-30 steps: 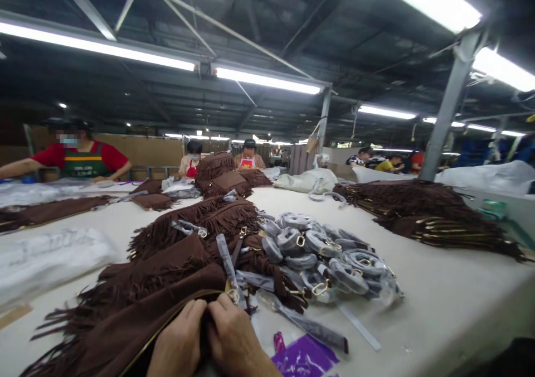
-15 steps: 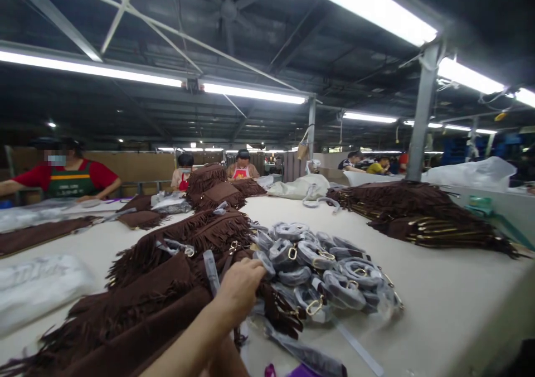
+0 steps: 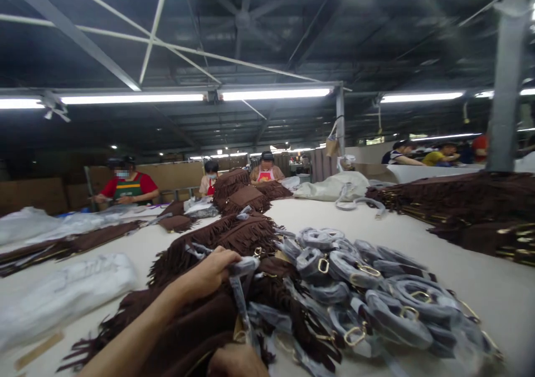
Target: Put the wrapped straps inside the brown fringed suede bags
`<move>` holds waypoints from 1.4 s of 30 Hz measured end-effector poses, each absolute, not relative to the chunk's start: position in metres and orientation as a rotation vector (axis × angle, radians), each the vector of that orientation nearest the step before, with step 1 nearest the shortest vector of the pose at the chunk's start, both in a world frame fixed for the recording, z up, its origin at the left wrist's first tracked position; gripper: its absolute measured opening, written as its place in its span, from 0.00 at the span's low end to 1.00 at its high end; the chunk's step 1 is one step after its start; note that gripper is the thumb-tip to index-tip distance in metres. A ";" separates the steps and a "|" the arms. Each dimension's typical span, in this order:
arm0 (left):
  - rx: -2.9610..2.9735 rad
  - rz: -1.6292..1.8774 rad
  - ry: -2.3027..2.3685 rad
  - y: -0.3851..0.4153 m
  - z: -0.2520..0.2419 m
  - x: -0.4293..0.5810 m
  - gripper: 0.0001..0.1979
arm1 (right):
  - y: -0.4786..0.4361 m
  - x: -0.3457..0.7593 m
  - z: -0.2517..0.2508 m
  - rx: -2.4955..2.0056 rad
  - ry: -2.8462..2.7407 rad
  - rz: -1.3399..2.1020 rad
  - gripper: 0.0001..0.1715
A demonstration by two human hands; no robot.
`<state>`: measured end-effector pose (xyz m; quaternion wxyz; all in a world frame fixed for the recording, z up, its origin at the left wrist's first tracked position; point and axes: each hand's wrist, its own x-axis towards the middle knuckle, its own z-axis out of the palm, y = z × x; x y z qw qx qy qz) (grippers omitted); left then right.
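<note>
Pinched in my left hand (image 3: 219, 268) is a strap (image 3: 240, 296) in clear plastic wrap, which hangs down over a dark brown fringed bag (image 3: 188, 332). Low at the bottom edge, my right hand (image 3: 238, 361) is partly cut off. Its fingers look curled beside the strap's lower end, and what they grip is hidden. Just right of my hands lies a heap of coiled, plastic-wrapped straps (image 3: 376, 288) with gold-coloured metal rings. More brown fringed bags (image 3: 246, 232) are stacked beyond my left hand.
A white plastic-wrapped bundle (image 3: 83, 288) lies at left. Stacked brown fringed pieces with gold zips (image 3: 472, 209) fill the right side. A pale sack (image 3: 334, 186) sits at the far side of the white table (image 3: 301, 212). Co-workers (image 3: 131, 184) work across from me.
The view has swung left, so things appear further right. My left hand has gone from the strap heap leftward and now grips a wrapped strap over the bag. My right hand has come into view.
</note>
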<state>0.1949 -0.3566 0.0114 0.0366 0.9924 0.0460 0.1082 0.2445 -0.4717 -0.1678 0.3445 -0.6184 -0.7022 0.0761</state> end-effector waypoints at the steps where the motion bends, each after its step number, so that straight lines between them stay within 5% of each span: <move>1: 3.057 0.322 0.179 -0.349 0.009 0.170 0.22 | -0.476 0.244 -0.166 -1.586 -1.818 0.170 0.11; 7: 2.920 0.100 0.395 -0.340 -0.029 0.075 0.22 | -0.497 0.240 -0.147 -1.450 -1.652 0.226 0.07; 10: 2.835 0.353 0.701 -0.349 -0.036 0.086 0.14 | -0.499 0.239 -0.144 -1.429 -1.627 0.283 0.07; 17: 2.905 0.429 1.172 -0.367 -0.057 0.158 0.14 | -0.500 0.244 -0.147 -1.385 -1.575 0.398 0.09; 27: 2.842 0.673 0.871 -0.374 -0.049 0.114 0.10 | -0.501 0.235 -0.132 -1.263 -1.156 0.802 0.21; 42: 3.005 0.770 0.413 -0.413 -0.067 0.088 0.14 | -0.511 0.231 -0.109 -1.353 -1.118 0.820 0.09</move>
